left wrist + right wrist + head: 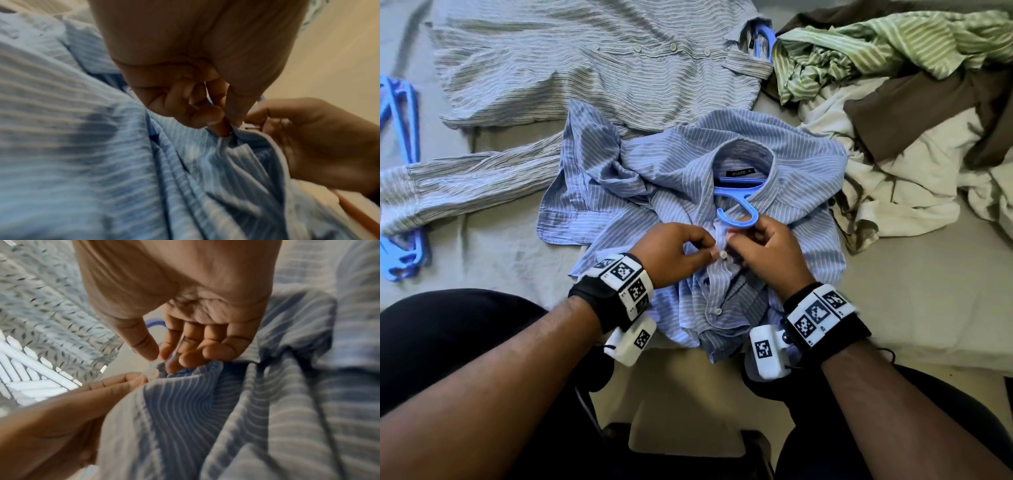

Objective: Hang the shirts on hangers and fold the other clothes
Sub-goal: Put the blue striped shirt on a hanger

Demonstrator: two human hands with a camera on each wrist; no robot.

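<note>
Nearest, the left hand (671,251) and right hand (763,251) each pinch the placket of the blue striped shirt (801,164) around a white button (723,254). The shirt lies on the bed (914,291), collar away; its blue hanger (739,205) hooks toward the person. Beyond lies a grey striped shirt (551,65).

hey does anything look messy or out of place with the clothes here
The blue striped shirt is on its blue hanger but lies bunched, one sleeve crumpled to the side, while both hands work a button. Unsorted clothes are heaped at the right.
</note>
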